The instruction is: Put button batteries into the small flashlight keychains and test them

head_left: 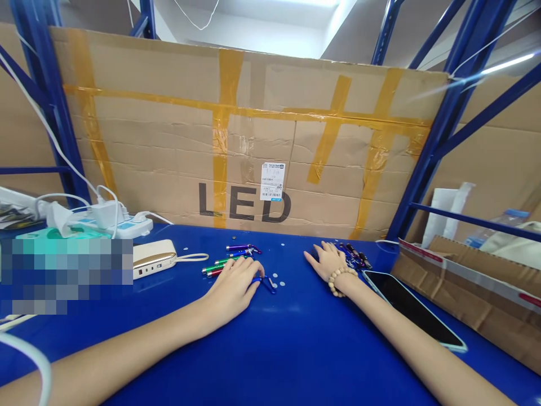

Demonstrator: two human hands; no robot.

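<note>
The left hand [234,288] rests palm down on the blue surface [291,349], its grip cupped and fairly narrow. Its fingers [242,266] arch over the ends of some slim pen-shaped metal tubes [222,266] in green and red. The hand covers part of the tubes, so this view cannot show whether it holds one or only lies against them. A blue carabiner [267,285] sits at the fingertips, partly tucked beneath them, with small silver discs [276,280] just beside it. Two purple tubes [240,248] lie a little beyond, apart from the hand.

The right hand [326,261] has a wide grip, fingers spread and touching the surface, with a wooden bead bracelet [340,280] at the wrist. Just beyond its fingertips lies a dark cluster of small parts [353,254], partly hidden by the hand and too small to make out.

A black-screened phone [409,307] lies to the right of that wrist, and a cream power bank [154,258] lies to the left, near a white power strip [127,227]. A pixelated patch hides the near left corner of the surface
</note>
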